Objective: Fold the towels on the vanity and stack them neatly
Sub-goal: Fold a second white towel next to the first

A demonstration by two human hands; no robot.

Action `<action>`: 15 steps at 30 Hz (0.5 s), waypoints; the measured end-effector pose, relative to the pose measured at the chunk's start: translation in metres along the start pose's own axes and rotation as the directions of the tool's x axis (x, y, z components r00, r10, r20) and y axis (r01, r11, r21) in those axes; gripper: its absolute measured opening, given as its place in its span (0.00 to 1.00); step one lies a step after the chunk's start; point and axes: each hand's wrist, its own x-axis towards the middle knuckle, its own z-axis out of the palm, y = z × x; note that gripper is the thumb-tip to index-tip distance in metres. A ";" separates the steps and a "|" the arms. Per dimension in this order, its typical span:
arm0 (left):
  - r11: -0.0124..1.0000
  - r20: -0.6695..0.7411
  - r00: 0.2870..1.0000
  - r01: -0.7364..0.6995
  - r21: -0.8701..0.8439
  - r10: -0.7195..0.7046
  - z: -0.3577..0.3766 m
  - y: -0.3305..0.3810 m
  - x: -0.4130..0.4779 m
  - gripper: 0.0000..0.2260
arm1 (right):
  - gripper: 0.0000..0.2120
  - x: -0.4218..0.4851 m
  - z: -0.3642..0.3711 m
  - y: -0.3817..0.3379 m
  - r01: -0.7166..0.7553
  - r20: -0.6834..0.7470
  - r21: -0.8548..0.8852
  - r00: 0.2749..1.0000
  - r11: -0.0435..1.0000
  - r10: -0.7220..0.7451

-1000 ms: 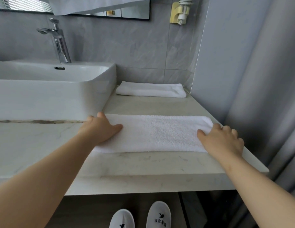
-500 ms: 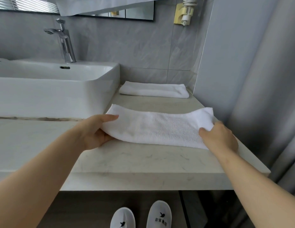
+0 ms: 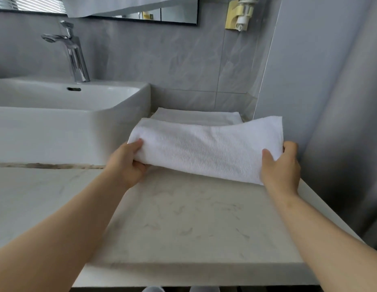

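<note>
Above the vanity, both hands hold a folded towel.

Evenly and softly lit, with faint shadow beneath the towel, glints on the tap, bowed lines at edges.

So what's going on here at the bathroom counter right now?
A person is holding a folded white towel by its two ends, the left hand gripping one end and the right hand the other. It is held up over the vanity top, to the right of the sink. A second folded towel lies at the back by the wall. The held one is probably headed for it, but it is not yet stacked.
</note>
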 end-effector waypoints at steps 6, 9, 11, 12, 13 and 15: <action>0.980 0.046 0.993 -0.100 -0.170 0.109 0.032 0.012 0.053 0.05 | 0.13 0.044 0.043 0.002 0.031 -0.102 0.148 0.995 0.988 -0.016; 0.972 0.067 0.987 -0.132 -0.193 0.147 0.047 0.015 0.091 0.09 | 0.11 0.075 0.074 0.007 0.052 -0.132 0.187 0.991 0.981 -0.027; 0.967 0.076 0.983 -0.151 -0.207 0.170 0.055 0.016 0.113 0.09 | 0.10 0.092 0.090 0.008 0.057 -0.131 0.206 0.991 0.977 -0.030; 0.966 0.070 0.982 -0.157 -0.207 0.175 0.059 0.016 0.126 0.08 | 0.10 0.102 0.098 0.008 0.061 -0.131 0.214 0.991 0.975 -0.034; 0.964 0.065 0.982 -0.163 -0.211 0.180 0.063 0.017 0.138 0.09 | 0.10 0.112 0.105 0.007 0.067 -0.129 0.223 0.991 0.973 -0.039; 0.958 0.053 0.982 -0.163 -0.235 0.180 0.068 0.019 0.161 0.10 | 0.12 0.132 0.117 0.003 0.086 -0.124 0.241 0.991 0.967 -0.057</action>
